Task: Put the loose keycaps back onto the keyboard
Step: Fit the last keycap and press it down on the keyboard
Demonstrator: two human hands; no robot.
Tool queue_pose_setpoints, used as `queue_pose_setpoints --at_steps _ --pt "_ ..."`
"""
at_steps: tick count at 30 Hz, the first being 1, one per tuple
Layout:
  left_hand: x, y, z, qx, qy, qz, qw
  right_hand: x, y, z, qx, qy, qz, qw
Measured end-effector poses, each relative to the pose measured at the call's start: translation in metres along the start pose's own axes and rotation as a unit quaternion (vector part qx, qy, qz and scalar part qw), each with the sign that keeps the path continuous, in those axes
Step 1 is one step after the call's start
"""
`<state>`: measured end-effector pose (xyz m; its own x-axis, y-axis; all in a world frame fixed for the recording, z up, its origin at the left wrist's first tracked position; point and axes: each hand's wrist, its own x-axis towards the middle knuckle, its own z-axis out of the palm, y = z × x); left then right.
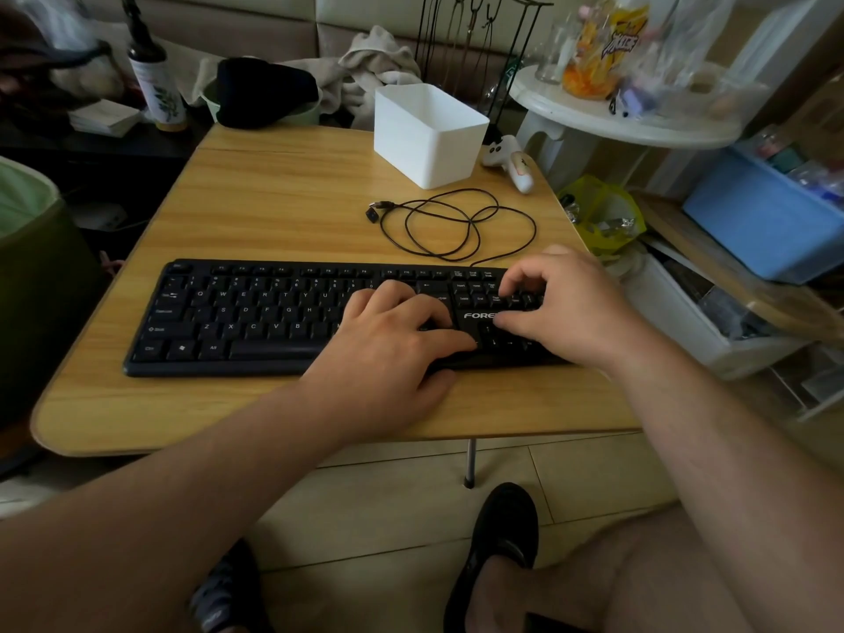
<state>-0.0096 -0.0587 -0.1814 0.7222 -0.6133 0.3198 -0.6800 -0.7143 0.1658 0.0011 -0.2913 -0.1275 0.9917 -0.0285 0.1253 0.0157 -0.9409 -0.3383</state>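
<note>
A black keyboard (255, 317) lies across the wooden table (283, 207), its cable (456, 226) coiled behind it. My left hand (392, 340) rests flat on the keys right of the letter block, fingers spread, thumb at the front edge. My right hand (561, 303) sits over the numpad end, fingers bent down onto the keys, thumb pressing near the arrow keys. The hands hide the keys beneath them. Whether a keycap lies under the fingers cannot be told. No loose keycaps show on the table.
A white plastic bin (429, 134) stands behind the cable, a white handheld device (511, 164) beside it. A bottle (155, 84) and black cloth (265, 91) sit at the far edge. Shelves and boxes crowd the right; my foot (498, 541) is below.
</note>
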Motion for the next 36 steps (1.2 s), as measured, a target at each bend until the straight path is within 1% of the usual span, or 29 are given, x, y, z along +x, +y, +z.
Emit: queue_pose_setpoints --at_steps 4,8,11,16,19,21,23,26,28,29,31,33,36 --pt "0.0 0.0 0.0 0.002 0.0 0.001 1.0 -0.004 0.004 -0.005 0.029 -0.059 -0.026 0.997" --pt "0.001 0.0 0.001 0.004 0.007 0.006 1.0 -0.017 0.005 -0.006 -0.009 -0.134 -0.06 0.989" --pt "0.001 0.002 0.0 0.012 0.014 0.015 1.0 -0.021 0.005 -0.006 -0.013 -0.122 -0.067 0.99" --pt "0.005 0.003 -0.001 0.049 0.016 0.03 0.998 -0.025 0.005 -0.006 0.057 -0.055 -0.059 0.995" --pt "0.007 0.003 -0.005 0.029 0.016 0.029 0.999 -0.026 0.002 0.002 0.035 -0.066 -0.056 0.996" --pt "0.016 -0.003 -0.013 0.017 0.015 0.008 1.0 -0.021 -0.001 0.003 0.029 -0.07 -0.055 0.996" --pt "0.034 -0.019 -0.021 0.013 0.014 -0.042 0.999 -0.008 -0.007 0.002 0.064 -0.046 -0.051 0.996" --pt "0.067 -0.056 -0.029 -0.04 -0.002 -0.16 0.986 0.019 -0.025 0.008 0.116 -0.035 -0.042 0.992" --pt "0.087 -0.082 -0.031 -0.062 -0.005 -0.233 0.971 0.033 -0.035 0.019 0.116 -0.042 -0.05 0.991" --pt "0.095 -0.092 -0.029 -0.065 -0.005 -0.254 0.965 0.04 -0.038 0.025 0.113 -0.041 -0.053 0.991" --pt "0.109 -0.106 -0.023 -0.085 -0.018 -0.274 0.958 0.052 -0.041 0.034 0.114 -0.028 -0.053 0.992" --pt "0.119 -0.106 -0.015 -0.108 -0.048 -0.278 0.953 0.061 -0.043 0.038 0.131 0.0 -0.05 0.99" --pt "0.129 -0.105 -0.004 -0.075 -0.068 -0.264 0.959 0.067 -0.043 0.038 0.153 0.034 -0.048 0.986"
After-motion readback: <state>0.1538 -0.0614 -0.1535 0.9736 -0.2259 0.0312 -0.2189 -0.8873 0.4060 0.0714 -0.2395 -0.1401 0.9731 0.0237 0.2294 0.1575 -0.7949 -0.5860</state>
